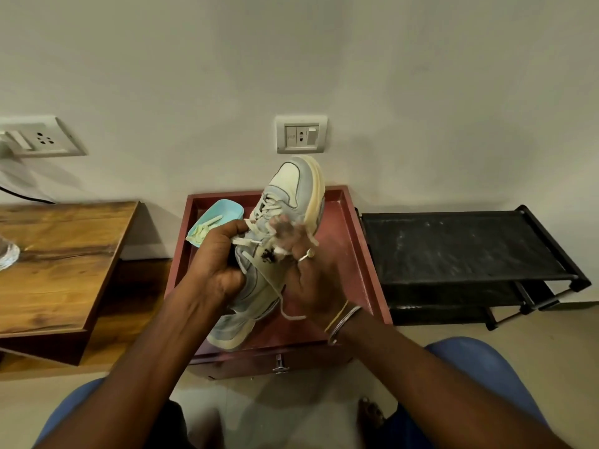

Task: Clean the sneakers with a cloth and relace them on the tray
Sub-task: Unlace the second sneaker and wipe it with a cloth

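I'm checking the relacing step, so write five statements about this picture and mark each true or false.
1. The sneaker has its toe toward the wall. True.
2. The blue dish is empty. False: a loose lace lies in it.
3. The left hand pinches a shoelace. True.
4. The right hand is bare of rings. False: a ring shows on one finger.
5. The black rack stands left of the tray. False: the black rack stands right of the red tray.
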